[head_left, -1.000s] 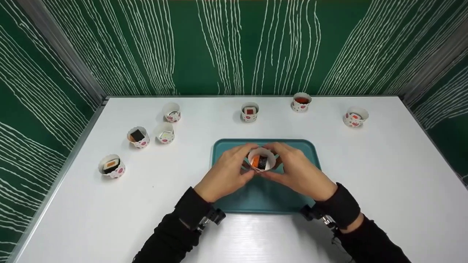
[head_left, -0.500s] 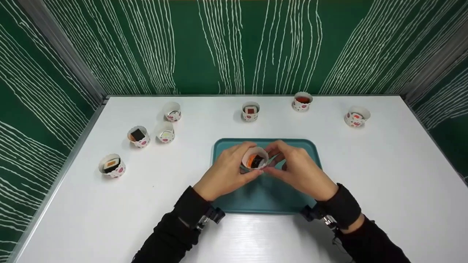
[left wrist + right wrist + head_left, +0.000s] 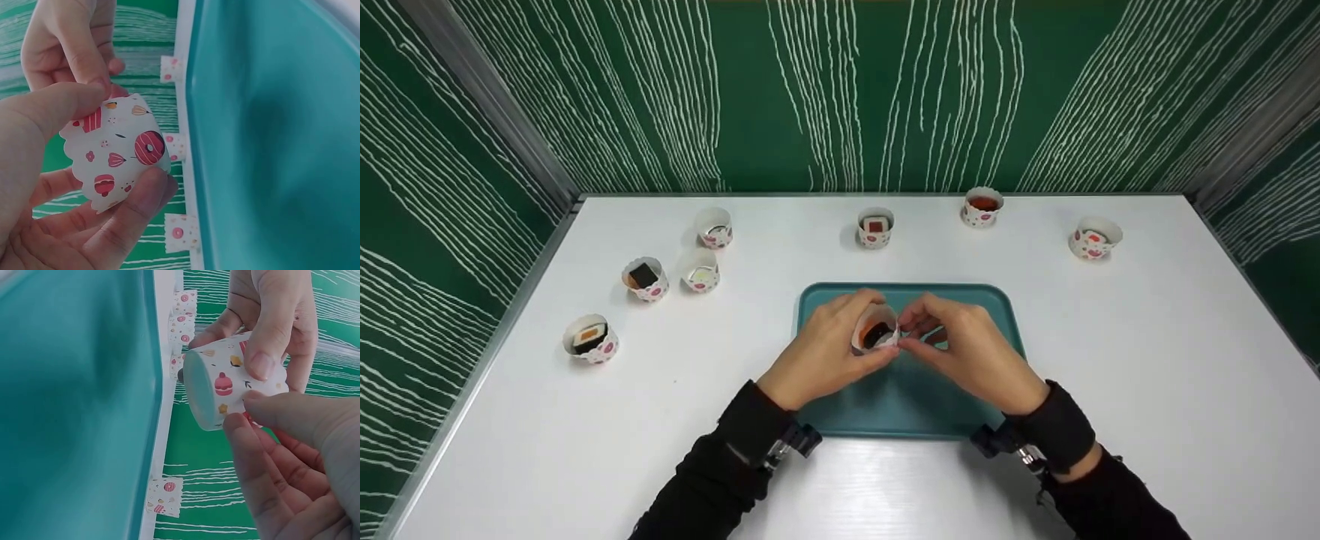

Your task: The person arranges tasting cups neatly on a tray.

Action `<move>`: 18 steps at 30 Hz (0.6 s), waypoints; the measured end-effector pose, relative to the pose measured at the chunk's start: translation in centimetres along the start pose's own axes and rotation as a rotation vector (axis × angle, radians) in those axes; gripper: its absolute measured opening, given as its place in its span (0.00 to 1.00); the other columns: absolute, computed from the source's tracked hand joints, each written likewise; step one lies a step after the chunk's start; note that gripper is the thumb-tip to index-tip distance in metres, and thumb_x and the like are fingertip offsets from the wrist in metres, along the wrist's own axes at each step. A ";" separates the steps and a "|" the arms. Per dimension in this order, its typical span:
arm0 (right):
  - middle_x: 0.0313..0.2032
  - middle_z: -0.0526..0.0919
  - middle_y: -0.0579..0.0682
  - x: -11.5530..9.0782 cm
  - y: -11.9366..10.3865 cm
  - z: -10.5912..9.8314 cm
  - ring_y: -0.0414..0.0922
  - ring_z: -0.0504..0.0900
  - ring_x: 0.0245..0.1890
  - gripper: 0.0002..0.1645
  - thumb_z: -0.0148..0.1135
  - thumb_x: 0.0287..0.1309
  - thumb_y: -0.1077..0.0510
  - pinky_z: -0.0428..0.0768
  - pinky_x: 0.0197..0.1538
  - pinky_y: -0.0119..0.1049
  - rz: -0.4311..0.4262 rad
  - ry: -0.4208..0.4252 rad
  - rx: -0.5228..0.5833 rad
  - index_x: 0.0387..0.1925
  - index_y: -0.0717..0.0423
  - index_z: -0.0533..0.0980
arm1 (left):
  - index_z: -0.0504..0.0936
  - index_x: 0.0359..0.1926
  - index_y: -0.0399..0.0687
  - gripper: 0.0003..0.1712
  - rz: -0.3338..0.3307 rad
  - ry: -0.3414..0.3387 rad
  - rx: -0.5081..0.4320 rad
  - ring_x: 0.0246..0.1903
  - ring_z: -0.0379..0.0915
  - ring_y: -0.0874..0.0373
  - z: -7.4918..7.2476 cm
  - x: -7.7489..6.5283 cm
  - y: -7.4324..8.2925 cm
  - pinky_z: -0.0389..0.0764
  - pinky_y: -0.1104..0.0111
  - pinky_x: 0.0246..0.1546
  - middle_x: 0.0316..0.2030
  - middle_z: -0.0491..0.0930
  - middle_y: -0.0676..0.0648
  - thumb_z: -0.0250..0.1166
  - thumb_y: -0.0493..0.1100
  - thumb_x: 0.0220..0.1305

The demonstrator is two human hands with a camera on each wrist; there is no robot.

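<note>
Paper cup [image 3: 119,149] sits between the left hand [image 3: 826,352], gripping it, and right hand [image 3: 971,349], pinching it.

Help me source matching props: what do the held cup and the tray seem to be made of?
The cup: seemingly thin card or stiff paper, printed and matte-looking, judging by its thin, scalloped edge. The tray: probably moulded plastic with a smooth, softly shiny finish, judging by its even teal colour and rounded raised rim; coated metal can't be ruled out.
</note>
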State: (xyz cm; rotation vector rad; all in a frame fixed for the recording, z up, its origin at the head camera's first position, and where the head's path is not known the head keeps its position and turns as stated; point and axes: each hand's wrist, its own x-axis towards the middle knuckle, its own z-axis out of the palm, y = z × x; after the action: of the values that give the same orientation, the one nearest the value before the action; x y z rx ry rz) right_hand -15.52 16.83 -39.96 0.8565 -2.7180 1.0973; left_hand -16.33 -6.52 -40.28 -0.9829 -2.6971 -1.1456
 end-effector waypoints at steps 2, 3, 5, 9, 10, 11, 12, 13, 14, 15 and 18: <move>0.43 0.90 0.45 0.0 0.0 0.0 0.40 0.91 0.43 0.10 0.75 0.67 0.60 0.90 0.47 0.44 -0.010 -0.003 0.007 0.47 0.49 0.83 | 0.76 0.65 0.42 0.28 0.002 -0.004 0.004 0.55 0.82 0.49 0.0 0.0 -0.1 0.84 0.55 0.59 0.56 0.85 0.42 0.73 0.49 0.72; 0.43 0.90 0.45 -0.1 0.0 0.1 0.40 0.91 0.43 0.10 0.75 0.67 0.60 0.90 0.47 0.43 -0.014 -0.004 0.012 0.47 0.49 0.83 | 0.76 0.64 0.42 0.27 0.003 -0.004 0.006 0.54 0.82 0.49 0.1 0.1 -0.1 0.84 0.55 0.58 0.56 0.85 0.41 0.73 0.48 0.71; 0.43 0.90 0.44 -0.1 0.0 0.1 0.39 0.91 0.43 0.09 0.74 0.67 0.59 0.90 0.47 0.40 -0.023 -0.007 0.020 0.47 0.49 0.84 | 0.76 0.63 0.42 0.26 0.003 -0.006 0.008 0.53 0.82 0.49 0.1 0.1 -0.2 0.84 0.55 0.57 0.55 0.84 0.41 0.73 0.47 0.70; 0.44 0.90 0.45 -0.3 0.1 0.0 0.37 0.91 0.43 0.10 0.74 0.68 0.59 0.90 0.47 0.38 -0.037 -0.018 0.051 0.49 0.49 0.85 | 0.77 0.62 0.42 0.26 -0.001 -0.008 0.010 0.50 0.82 0.48 0.0 0.1 -0.2 0.84 0.56 0.54 0.53 0.84 0.41 0.74 0.45 0.69; 0.45 0.90 0.45 -0.3 0.2 0.0 0.37 0.90 0.43 0.10 0.74 0.68 0.59 0.90 0.47 0.37 -0.038 -0.021 0.061 0.49 0.49 0.85 | 0.77 0.62 0.43 0.26 -0.005 -0.009 0.013 0.50 0.82 0.49 0.0 0.1 -0.3 0.84 0.57 0.54 0.53 0.84 0.41 0.74 0.45 0.69; 0.45 0.90 0.45 -0.4 0.2 -0.1 0.36 0.90 0.43 0.10 0.73 0.68 0.58 0.89 0.48 0.37 -0.037 -0.023 0.070 0.49 0.49 0.85 | 0.77 0.62 0.43 0.26 -0.008 -0.009 0.017 0.50 0.82 0.49 -0.1 0.1 -0.3 0.84 0.57 0.53 0.53 0.84 0.41 0.73 0.45 0.69; 0.45 0.90 0.46 -0.4 0.3 -0.2 0.36 0.90 0.43 0.10 0.73 0.68 0.59 0.89 0.48 0.37 -0.035 -0.023 0.079 0.49 0.49 0.85 | 0.76 0.63 0.43 0.26 -0.013 -0.011 0.020 0.50 0.82 0.49 -0.2 0.1 -0.3 0.84 0.56 0.52 0.53 0.84 0.41 0.73 0.45 0.69; 0.45 0.90 0.46 -0.5 0.3 -0.2 0.36 0.90 0.43 0.10 0.73 0.68 0.59 0.89 0.48 0.37 -0.031 -0.022 0.084 0.50 0.49 0.85 | 0.76 0.63 0.43 0.26 -0.017 -0.011 0.023 0.50 0.81 0.48 -0.3 0.1 -0.4 0.84 0.56 0.52 0.53 0.84 0.41 0.73 0.45 0.70; 0.45 0.90 0.46 -0.6 0.4 -0.3 0.36 0.90 0.43 0.10 0.73 0.68 0.59 0.89 0.48 0.38 -0.029 -0.017 0.088 0.50 0.49 0.85 | 0.76 0.64 0.43 0.26 -0.022 -0.012 0.029 0.50 0.81 0.48 -0.4 0.1 -0.4 0.83 0.56 0.52 0.54 0.83 0.40 0.73 0.46 0.70; 0.45 0.90 0.45 -0.7 0.5 -0.4 0.36 0.90 0.43 0.10 0.74 0.68 0.59 0.90 0.48 0.39 -0.023 -0.011 0.092 0.49 0.48 0.85 | 0.76 0.64 0.43 0.27 -0.028 -0.011 0.036 0.50 0.80 0.48 -0.5 0.1 -0.5 0.83 0.55 0.52 0.54 0.83 0.40 0.73 0.46 0.71; 0.44 0.89 0.44 -0.8 0.6 -0.7 0.36 0.90 0.43 0.10 0.75 0.67 0.59 0.90 0.48 0.38 -0.002 0.001 0.102 0.48 0.47 0.85 | 0.75 0.64 0.42 0.27 -0.029 -0.003 0.061 0.49 0.80 0.47 -0.9 0.2 -0.7 0.83 0.53 0.52 0.53 0.82 0.39 0.72 0.46 0.71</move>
State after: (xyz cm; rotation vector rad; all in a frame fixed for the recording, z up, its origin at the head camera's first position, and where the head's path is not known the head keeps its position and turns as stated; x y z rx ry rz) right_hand -15.24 18.05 -40.06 0.8715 -2.6796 1.2451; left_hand -17.07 -7.39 -39.98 -0.9417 -2.7395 -1.0608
